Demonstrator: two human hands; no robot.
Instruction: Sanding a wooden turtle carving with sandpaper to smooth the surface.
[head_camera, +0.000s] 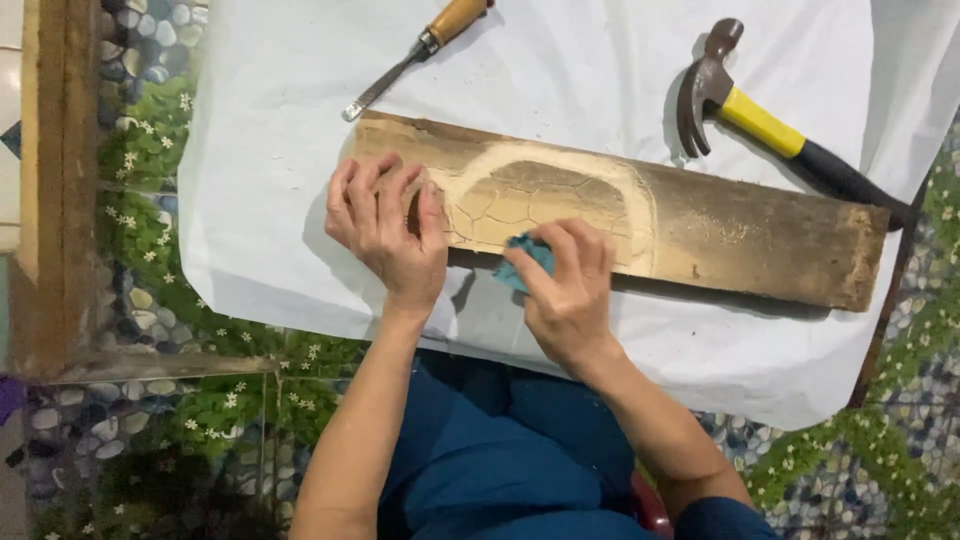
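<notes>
Underfoot, flooring (150, 300) printed with pebbles, green leaves and small white flowers; spread over it, a white sheet (260, 200) as a work surface. On the sheet, left hand (385, 232) laid flat, fingers together and slightly bent, pressing down the left end of a long, rough wooden plank (740, 230). Just beside it, right hand (565, 290) closed around a small crumpled blue piece of cloth or abrasive (525, 258), which of the two impossible to tell, pinched between thumb and fingers and pressed against the plank's near edge. Between the hands and a little beyond, a pale dome-shaped carving (545, 195) with cracked, shell-like cells scratched into it, ringed by light wood dust. Plank lying across the sheet, slanting slightly down to the right, its right end darker and ragged. Farther out, above the plank's left end, a chisel (415, 55) with a wooden handle, blade tip near the plank's corner. To the upper right, a claw hammer (775, 125) with a yellow and black grip, head just beyond the plank's far edge. At the far left, a wooden frame (50, 180). Below, blue clothing (480, 460) over the lap.
</notes>
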